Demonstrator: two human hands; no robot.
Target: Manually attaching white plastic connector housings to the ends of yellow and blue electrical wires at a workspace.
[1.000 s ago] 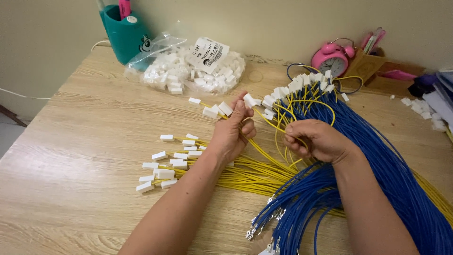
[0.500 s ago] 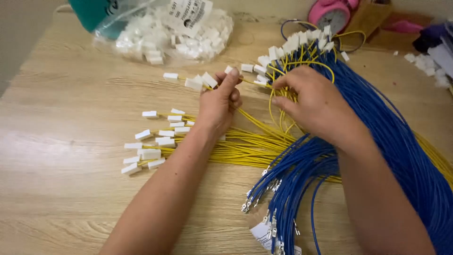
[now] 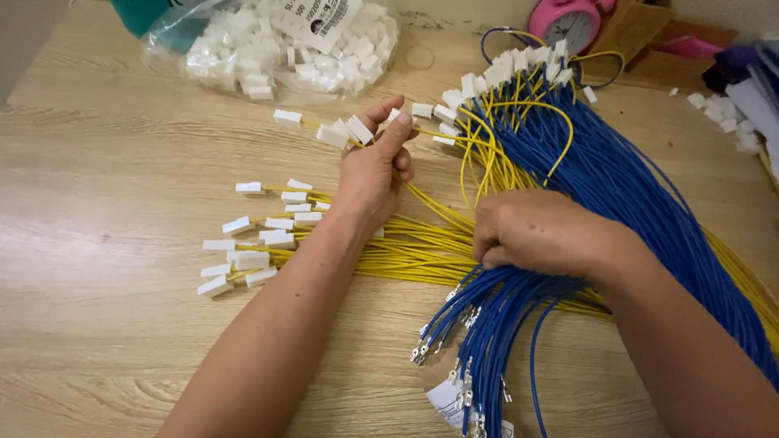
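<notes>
On pale wooden table (image 3: 105, 243), left hand (image 3: 375, 166) pinching small white plastic connectors (image 3: 345, 132) on thin yellow wires (image 3: 422, 247), right hand (image 3: 540, 231) closed around long blue wire bundle (image 3: 633, 186), keeping strands sorted.

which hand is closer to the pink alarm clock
Right, though not by much. The right hand lies on the blue wires, almost straight below the pink alarm clock. The left hand pinches white connectors farther to the left.

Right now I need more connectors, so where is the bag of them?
In the head view the clear bag lies at the table's far edge, upper left, beyond the left hand and left of the pink clock.
</notes>
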